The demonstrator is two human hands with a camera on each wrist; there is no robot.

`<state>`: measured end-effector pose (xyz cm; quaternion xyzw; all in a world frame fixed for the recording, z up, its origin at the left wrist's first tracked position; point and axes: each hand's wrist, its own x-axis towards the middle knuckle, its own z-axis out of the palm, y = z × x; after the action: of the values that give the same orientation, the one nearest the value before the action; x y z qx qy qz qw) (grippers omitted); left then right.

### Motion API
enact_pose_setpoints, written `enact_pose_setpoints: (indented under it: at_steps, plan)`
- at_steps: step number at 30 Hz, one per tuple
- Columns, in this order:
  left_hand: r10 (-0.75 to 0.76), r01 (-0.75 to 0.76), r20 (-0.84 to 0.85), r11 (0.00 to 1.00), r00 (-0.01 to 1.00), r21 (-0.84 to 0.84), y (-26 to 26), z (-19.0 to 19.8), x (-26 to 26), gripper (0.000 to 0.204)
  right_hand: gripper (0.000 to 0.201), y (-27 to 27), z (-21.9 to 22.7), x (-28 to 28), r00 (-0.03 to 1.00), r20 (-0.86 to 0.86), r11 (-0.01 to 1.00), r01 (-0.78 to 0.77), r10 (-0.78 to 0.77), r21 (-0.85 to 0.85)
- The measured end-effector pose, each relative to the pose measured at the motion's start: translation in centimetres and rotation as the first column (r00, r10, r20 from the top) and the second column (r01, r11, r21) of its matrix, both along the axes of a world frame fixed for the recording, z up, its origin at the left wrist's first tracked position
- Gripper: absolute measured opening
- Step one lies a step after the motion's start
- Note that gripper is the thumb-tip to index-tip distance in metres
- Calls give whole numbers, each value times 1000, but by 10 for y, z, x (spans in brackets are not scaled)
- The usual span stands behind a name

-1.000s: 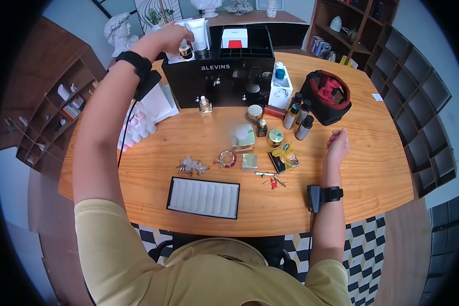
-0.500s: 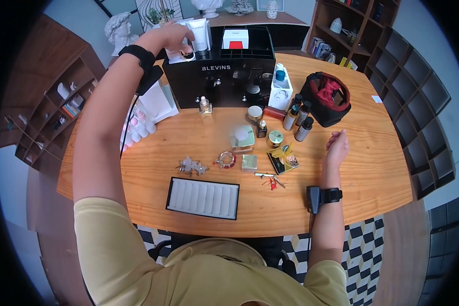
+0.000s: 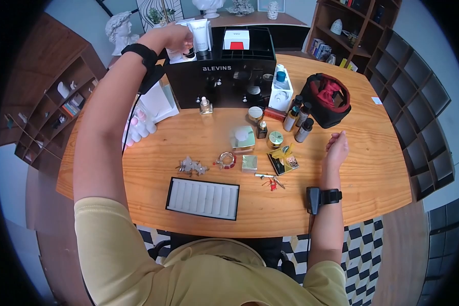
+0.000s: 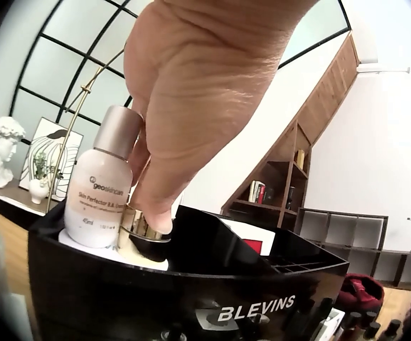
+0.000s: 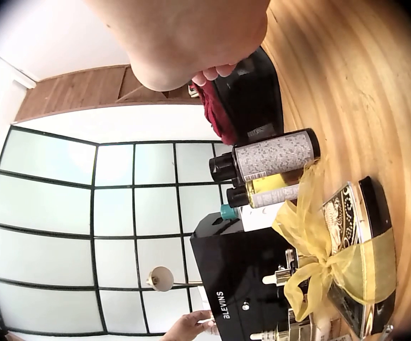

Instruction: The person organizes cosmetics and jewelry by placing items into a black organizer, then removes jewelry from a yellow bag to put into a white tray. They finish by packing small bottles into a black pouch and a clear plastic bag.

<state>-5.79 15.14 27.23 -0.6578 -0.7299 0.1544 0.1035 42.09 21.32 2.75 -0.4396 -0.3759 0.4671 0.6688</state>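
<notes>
My left hand (image 3: 177,39) reaches into the top left compartment of a black organizer (image 3: 224,84) lettered BLEVINS. In the left wrist view, its thumb and fingers pinch a small gold-and-black jar (image 4: 146,243) low inside the compartment; the fingertips behind are mostly hidden. A white B.B. cream bottle (image 4: 100,186) with a silver cap stands right beside the jar. A white tube (image 3: 201,36) stands upright just right of the hand. My right hand (image 3: 336,148) rests on the table's right side with fingers loosely curled and nothing in them, in front of a black bag (image 3: 327,118) with red lining.
Several small dark-capped bottles (image 3: 304,129) stand near the bag. Mid-table lie a ribbon-tied box (image 3: 284,158), a bracelet (image 3: 226,159) and hair clips (image 3: 191,166). A slotted tray (image 3: 203,198) is at the front. Pink-capped bottles (image 3: 140,127) stand at the left.
My left hand has turned slightly and stays over the same compartment; the jar under its fingers shows less than a second ago. The right hand has not moved.
</notes>
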Motion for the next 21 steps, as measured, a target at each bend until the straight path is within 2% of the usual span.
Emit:
enact_pose_setpoints:
  at_steps: [3,6,9,13,16,19,21]
  plan:
    - [2,-2,-34,1000,999,4,-3,1,5,38,37,1,-1,1,1000,4,1000,-2,2,10]
    - [-162,126,149,966,976,227,-1,4,-23,36,37,2,-1,1,1000,-2,1000,2,-2,1]
    - [-88,-67,385,927,919,370,-16,20,-19,35,37,2,-3,1,1000,-11,1000,-8,8,14]
    - [-56,-97,455,947,889,306,-26,16,-44,33,37,-1,2,-1,1000,1,1000,2,-2,-6]
    - [20,-173,602,965,798,198,-31,11,-53,37,38,0,1,0,1000,8,1000,8,-8,-5]
    - [11,-213,629,946,778,246,-37,7,-51,41,38,2,-3,1,1000,16,1000,2,-1,0]
    - [15,-189,574,951,819,244,-36,9,-50,43,38,8,-11,3,1000,5,1000,-13,13,7]
